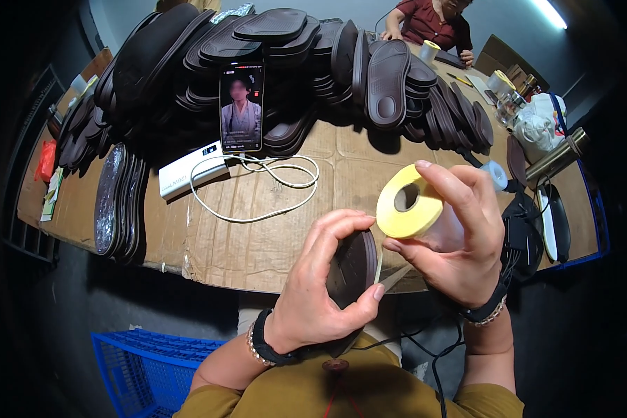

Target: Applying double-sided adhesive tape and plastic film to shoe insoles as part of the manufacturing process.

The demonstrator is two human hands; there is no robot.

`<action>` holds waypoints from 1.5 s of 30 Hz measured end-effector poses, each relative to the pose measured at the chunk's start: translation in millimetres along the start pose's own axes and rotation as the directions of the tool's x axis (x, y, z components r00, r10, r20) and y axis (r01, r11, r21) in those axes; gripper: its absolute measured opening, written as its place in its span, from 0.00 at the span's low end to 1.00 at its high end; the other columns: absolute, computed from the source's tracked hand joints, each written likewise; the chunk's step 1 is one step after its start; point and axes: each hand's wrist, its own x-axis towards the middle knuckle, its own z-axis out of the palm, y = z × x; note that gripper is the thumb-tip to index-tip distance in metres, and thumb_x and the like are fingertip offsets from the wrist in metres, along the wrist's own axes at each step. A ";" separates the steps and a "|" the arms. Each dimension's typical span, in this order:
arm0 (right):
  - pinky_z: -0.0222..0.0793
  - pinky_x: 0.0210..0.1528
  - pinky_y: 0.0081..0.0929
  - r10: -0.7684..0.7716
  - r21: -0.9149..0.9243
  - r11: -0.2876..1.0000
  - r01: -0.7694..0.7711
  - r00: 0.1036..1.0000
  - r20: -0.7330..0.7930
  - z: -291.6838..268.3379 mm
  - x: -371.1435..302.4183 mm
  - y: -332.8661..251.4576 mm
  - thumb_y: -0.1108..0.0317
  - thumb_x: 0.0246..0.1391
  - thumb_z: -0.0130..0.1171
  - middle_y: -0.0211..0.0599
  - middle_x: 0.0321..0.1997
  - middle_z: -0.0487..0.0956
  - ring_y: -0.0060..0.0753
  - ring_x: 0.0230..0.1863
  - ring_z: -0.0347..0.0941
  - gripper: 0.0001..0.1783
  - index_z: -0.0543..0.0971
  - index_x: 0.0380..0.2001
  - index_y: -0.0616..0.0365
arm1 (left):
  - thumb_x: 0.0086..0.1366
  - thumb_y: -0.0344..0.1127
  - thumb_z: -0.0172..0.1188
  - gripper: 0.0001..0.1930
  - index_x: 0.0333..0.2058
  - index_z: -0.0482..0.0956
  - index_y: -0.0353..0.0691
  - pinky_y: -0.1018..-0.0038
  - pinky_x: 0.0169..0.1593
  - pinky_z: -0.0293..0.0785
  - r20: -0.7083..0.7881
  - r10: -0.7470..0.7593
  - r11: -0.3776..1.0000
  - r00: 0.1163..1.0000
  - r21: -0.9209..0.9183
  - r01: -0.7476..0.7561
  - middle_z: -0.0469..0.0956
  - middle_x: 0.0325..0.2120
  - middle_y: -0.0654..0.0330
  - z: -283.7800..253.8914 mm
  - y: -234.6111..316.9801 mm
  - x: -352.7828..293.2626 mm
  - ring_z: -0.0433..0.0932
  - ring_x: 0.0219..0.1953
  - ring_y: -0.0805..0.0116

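My left hand (pixel 320 292) is closed around a dark brown shoe insole (pixel 350 268), tilted on edge near the front of the table; it may be more than one layer. In my right hand (pixel 470 237) is a roll of stickers (pixel 390 217) with a yellow side and a cardboard core, pinched between thumb and fingers. The roll is just above and right of the insole. A pale strip (pixel 398 277) shows between the two hands; where it joins the roll is hidden.
Piles of dark insoles (pixel 386 83) line the back. A phone (pixel 242 108) stands before them, beside a white power bank (pixel 188 174) with a looped cable. Wrapped insoles (pixel 111 202) stand left, a metal flask (pixel 557 157) right. Another person (pixel 435 28) sits across; a blue basket (pixel 153 376) is below.
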 end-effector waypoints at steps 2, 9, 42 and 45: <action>0.75 0.49 0.33 0.056 -0.008 0.998 -0.056 0.998 -0.008 3.8 0.1 -0.9 0.66 0.31 0.87 0.40 0.46 0.78 0.39 0.46 0.76 0.47 0.80 0.61 0.55 | 0.52 0.31 0.71 0.37 0.62 0.70 0.32 0.60 0.68 0.67 -0.009 -0.005 1.000 1.000 0.006 0.005 0.71 0.59 0.44 -1.4 -0.5 -0.3 0.71 0.64 0.47; 0.75 0.48 0.33 0.072 -0.012 0.997 -0.072 0.997 -0.003 7.9 -0.3 -3.0 0.66 0.31 0.87 0.39 0.46 0.77 0.39 0.46 0.77 0.47 0.81 0.61 0.53 | 0.53 0.32 0.71 0.38 0.63 0.68 0.31 0.60 0.68 0.67 -0.021 -0.024 1.000 1.000 0.000 0.024 0.70 0.59 0.44 -1.3 -1.3 -1.3 0.71 0.63 0.47; 0.77 0.52 0.35 0.087 -0.107 0.990 -0.090 0.996 -0.036 -1.4 -7.8 -26.4 0.74 0.32 0.84 0.45 0.53 0.77 0.44 0.50 0.79 0.45 0.79 0.60 0.57 | 0.52 0.38 0.73 0.46 0.67 0.62 0.27 0.60 0.65 0.69 -0.016 -0.144 0.990 0.989 -0.012 0.144 0.70 0.57 0.41 2.6 -0.6 -14.3 0.74 0.60 0.47; 0.77 0.52 0.35 0.056 -0.142 0.988 -0.066 0.996 -0.075 -4.3 -9.2 -28.9 0.74 0.32 0.84 0.45 0.53 0.77 0.44 0.50 0.79 0.45 0.79 0.60 0.57 | 0.52 0.38 0.73 0.47 0.67 0.62 0.27 0.60 0.65 0.70 -0.010 -0.132 0.991 0.991 0.008 0.132 0.70 0.57 0.41 2.6 2.3 -14.5 0.74 0.60 0.47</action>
